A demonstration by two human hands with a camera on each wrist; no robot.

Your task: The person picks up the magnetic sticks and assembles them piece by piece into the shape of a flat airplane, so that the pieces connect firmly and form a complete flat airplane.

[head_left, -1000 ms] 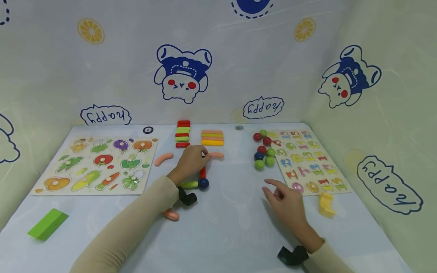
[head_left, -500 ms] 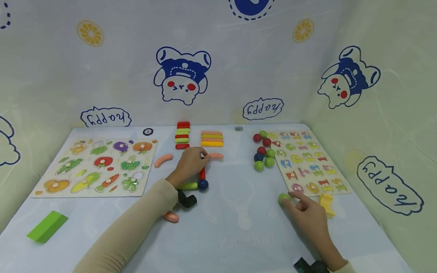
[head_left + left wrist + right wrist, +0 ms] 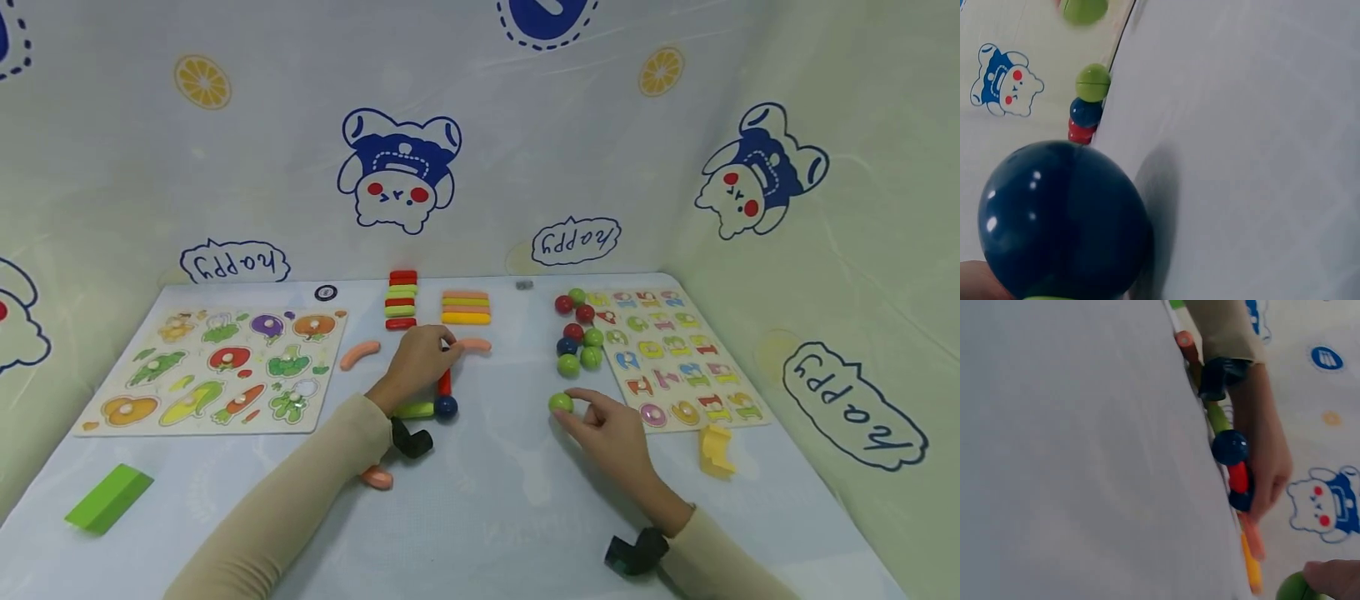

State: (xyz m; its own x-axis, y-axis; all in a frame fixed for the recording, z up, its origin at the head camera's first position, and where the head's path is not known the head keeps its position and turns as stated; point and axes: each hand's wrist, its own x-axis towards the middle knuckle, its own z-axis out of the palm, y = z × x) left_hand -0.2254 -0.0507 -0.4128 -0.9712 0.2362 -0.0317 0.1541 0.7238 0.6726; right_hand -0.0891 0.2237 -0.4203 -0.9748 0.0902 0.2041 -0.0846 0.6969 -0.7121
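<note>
My left hand (image 3: 420, 358) pinches a dark blue ball (image 3: 1241, 500) where a pink curved stick (image 3: 476, 344) and a red stick (image 3: 445, 382) meet, largely hidden by the fingers in the head view. The red stick runs toward me to another dark blue ball (image 3: 446, 407), from which a yellow-green stick (image 3: 416, 410) extends left. That nearer ball fills much of the left wrist view. My right hand (image 3: 611, 433) pinches a green ball (image 3: 560, 403) between thumb and index finger, right of the joined pieces. In the right wrist view, thumb and green ball (image 3: 1297, 589) show at the bottom corner.
Red and green sticks (image 3: 401, 300) and pink and yellow sticks (image 3: 466, 307) lie in rows at the back. Loose balls (image 3: 567, 346) border the right puzzle board (image 3: 667, 358). A vegetable board (image 3: 217, 367), green block (image 3: 110, 498), yellow piece (image 3: 716, 451) and pink stick (image 3: 360, 354) lie around.
My right hand shifted right, then back left toward the middle, and a green ball now shows in its fingers; none was visible there a second ago. The left hand stays in place.
</note>
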